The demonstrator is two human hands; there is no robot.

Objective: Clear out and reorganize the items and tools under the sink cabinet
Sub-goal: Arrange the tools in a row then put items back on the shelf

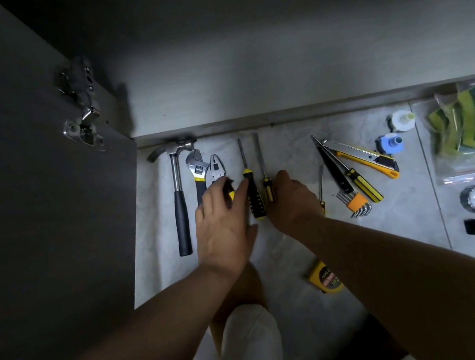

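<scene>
Tools lie in a row on the floor (286, 249) by the cabinet (247, 86): hammer (180, 207), wrench (197, 167), pliers (216, 167), black screwdriver (251, 190), yellow screwdriver (267, 187). L hand (222, 228) lies flat w/ straight fingers over the pliers. R hand (293, 199) touches the yellow screwdriver; can't tell if it grips.

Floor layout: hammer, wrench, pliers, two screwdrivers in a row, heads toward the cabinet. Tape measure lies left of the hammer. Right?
Not quite. In the head view the tape measure lies right of the row and nearer the camera, not left of the hammer. The rest of your layout holds.
</scene>
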